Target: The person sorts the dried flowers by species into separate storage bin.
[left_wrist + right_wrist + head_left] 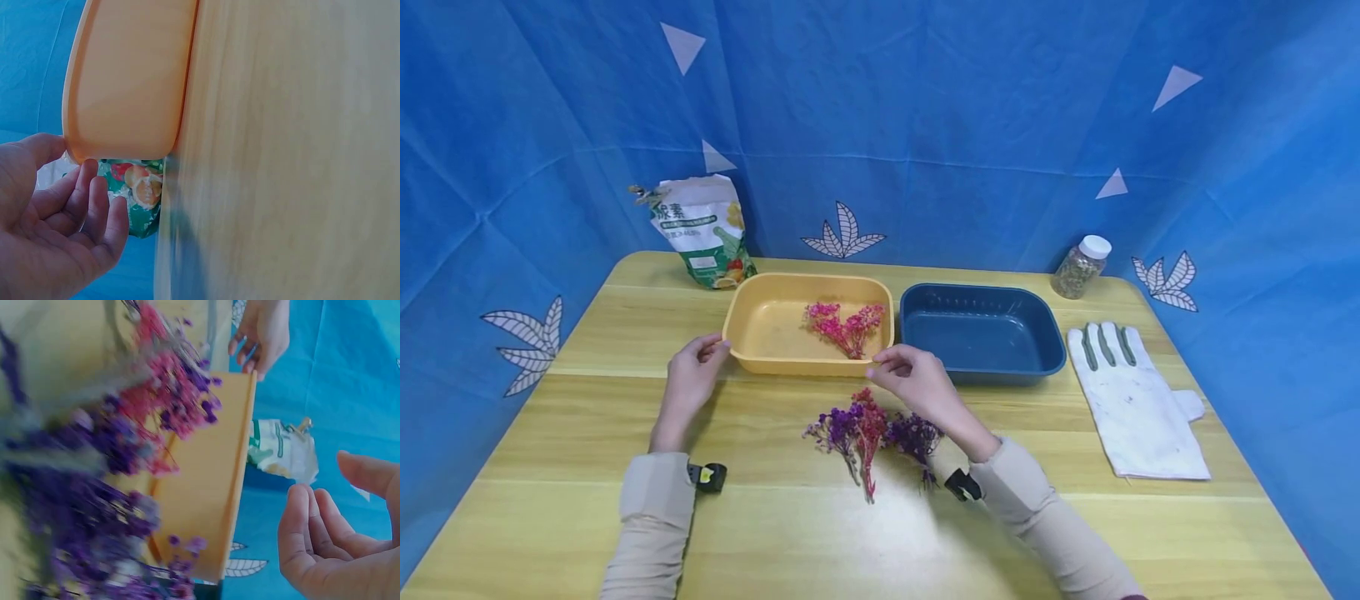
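My left hand (695, 377) pinches the near left corner of a yellow plastic basin (767, 323); in the left wrist view its thumb and forefinger meet the rim. At the basin's near right corner is my right hand (917, 383). Its thumb and bent fingers stand apart with nothing between them in the right wrist view. Pink dried flowers (850, 332) lie inside the basin on the right. In front of it, on the table, are a purple dried flower sprig (837, 432), a red one (870, 429) and a dark purple one (913, 435), partly behind my right hand.
A dark blue basin (977, 329) stands just right of the yellow one. A printed bag (703, 233) is at the back left, and a white-capped jar (1080, 267) at the back right. White gloves (1135, 408) lie on the right. A blue curtain (917, 100) encloses the table.
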`<state>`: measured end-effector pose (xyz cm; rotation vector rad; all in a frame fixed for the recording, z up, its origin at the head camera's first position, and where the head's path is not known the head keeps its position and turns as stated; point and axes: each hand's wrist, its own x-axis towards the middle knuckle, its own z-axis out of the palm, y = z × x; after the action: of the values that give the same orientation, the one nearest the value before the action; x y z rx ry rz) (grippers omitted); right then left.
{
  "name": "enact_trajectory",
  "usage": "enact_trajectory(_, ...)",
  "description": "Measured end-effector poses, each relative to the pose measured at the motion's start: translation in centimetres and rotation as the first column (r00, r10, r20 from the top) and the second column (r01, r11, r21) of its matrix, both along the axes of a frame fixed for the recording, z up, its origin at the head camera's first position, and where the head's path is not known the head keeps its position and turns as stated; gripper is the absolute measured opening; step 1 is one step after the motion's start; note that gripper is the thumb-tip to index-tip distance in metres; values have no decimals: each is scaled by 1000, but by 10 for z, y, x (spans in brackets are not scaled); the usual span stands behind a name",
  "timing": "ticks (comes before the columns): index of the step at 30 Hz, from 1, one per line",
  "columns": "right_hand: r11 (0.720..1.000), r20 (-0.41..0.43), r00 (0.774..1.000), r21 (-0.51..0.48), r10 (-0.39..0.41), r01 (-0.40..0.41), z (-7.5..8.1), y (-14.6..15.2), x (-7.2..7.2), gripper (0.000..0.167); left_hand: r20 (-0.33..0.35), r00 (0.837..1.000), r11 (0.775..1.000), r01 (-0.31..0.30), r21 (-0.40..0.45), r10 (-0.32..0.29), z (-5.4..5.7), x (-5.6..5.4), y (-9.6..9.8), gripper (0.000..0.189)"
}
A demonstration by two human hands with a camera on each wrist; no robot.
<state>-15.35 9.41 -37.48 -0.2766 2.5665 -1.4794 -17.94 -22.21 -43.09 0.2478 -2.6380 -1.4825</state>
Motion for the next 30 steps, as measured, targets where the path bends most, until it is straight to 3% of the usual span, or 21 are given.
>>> enact_trajectory(7,998,7,999,50,32,-32,-19,4,28,33,15,1000,1000,5,9,-5,0,0,-1,51)
enact_trajectory(13,987,34,994,118,108,-112,-37,7,48,33,20,1000,1000,4,7,-4,2,1,-1,52)
enact_trajectory(22,962,118,974,173,191,-210,-52,7,59,29,7,1000,1000,5,-1,-5,0,-1,-2,50)
enact_trajectory(30,947,97,970,215,224,-241,-59,4,62,24,9,1000,1000,-4,6,4,0,0,-1,51)
